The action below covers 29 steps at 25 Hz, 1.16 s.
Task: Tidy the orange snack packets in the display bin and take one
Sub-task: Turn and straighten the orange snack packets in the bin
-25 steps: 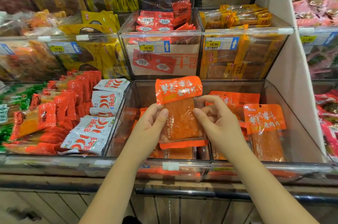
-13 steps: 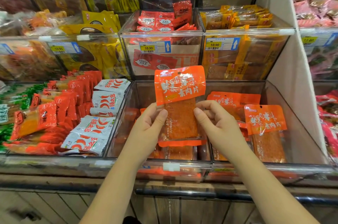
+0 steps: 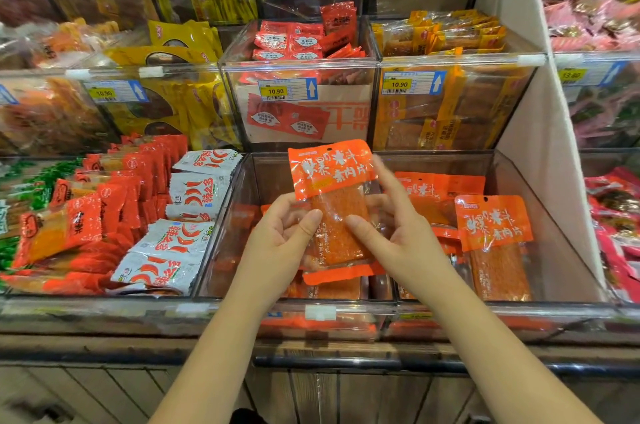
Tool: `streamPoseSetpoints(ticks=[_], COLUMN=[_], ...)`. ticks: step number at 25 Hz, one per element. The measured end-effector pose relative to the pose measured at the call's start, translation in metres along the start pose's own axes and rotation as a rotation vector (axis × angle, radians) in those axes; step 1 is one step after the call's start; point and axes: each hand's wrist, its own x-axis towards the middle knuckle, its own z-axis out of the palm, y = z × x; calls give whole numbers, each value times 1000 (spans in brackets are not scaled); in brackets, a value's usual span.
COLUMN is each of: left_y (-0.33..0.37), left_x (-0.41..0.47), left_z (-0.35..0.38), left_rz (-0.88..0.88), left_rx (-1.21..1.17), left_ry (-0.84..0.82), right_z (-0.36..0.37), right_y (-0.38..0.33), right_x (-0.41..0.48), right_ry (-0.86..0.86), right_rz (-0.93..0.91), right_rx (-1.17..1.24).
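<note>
Right index finger [image 3: 383, 174] stands uncurled now toward 12 o'clock beside orange packet [image 3: 337, 215], item upright over display bin [image 3: 450, 311], pinched thumb-to-fingers by left hand [image 3: 277, 243] at its 9 o'clock and right hand [image 3: 398, 240] at 3 o'clock; advisable: keep left pinch firm, freeing right to square leaning packets [image 3: 493, 226].

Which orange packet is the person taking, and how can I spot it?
Look at the clear display bin in the bottom row, under the middle 10.90 price tag. Over it, an orange snack packet is held upright between the left hand and right hand. All the other orange packets sit in the bins; this one alone is in the person's grip.
</note>
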Motion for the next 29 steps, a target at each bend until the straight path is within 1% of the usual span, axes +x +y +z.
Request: streamPoseSetpoints(ticks=[2,3,5,7,8,9,10,12,13,14,16,17,19,20,22,25,29], left_y=[-1,-2,-7,-13,-15,-14,-11,-7,-5,-2,-2,-2,-4,-4,-3,-3,-1], left_x=[0,1,2,1,-1,-4,-8,-15,-18,-19,-18,-17,-16,-17,-19,-17,-18], left_z=[2,3,5,8,14,25,40,74,90,101,110,111,110,110,111,109,109], left_rz=[-4,-11,12,158,248,301,287,151,102,77,56,44,34,36,38,31,-2], left_rx=[46,90,229,496,655,782,851,927,978,1016,1036,1034,1036,1043,1053,1042,1019], left_ry=[-3,8,61,121,113,55,-45,-255,-316,-336,-319,-315,-321,-325,-332,-332,-363], right_z=[0,-2,-19,-47,-61,-73,-82,-91,-91,-91,-90,-89,-86,-84,-82,-82,-80], right_y=[-1,-2,0,7,11,16,21,32,37,40,43,43,39,39,37,35,35], right_x=[2,2,3,1,0,-3,-7,-12,-16,-19,-20,-20,-17,-15,-14,-13,-13], right_ry=[-40,-19,105,213,216,187,147,74,33,-14,-56,-56,-103,-155,-233,-238,-252], right_rz=[-18,-8,29,81,138,214,285,349,351,360,339,287,181,166,226,265,275], right_rx=[-25,20,75,-39,-125,-213,-310,-503,-582,-668,-936,-1076,-1232,-1261,-1230,-1135,-1136])
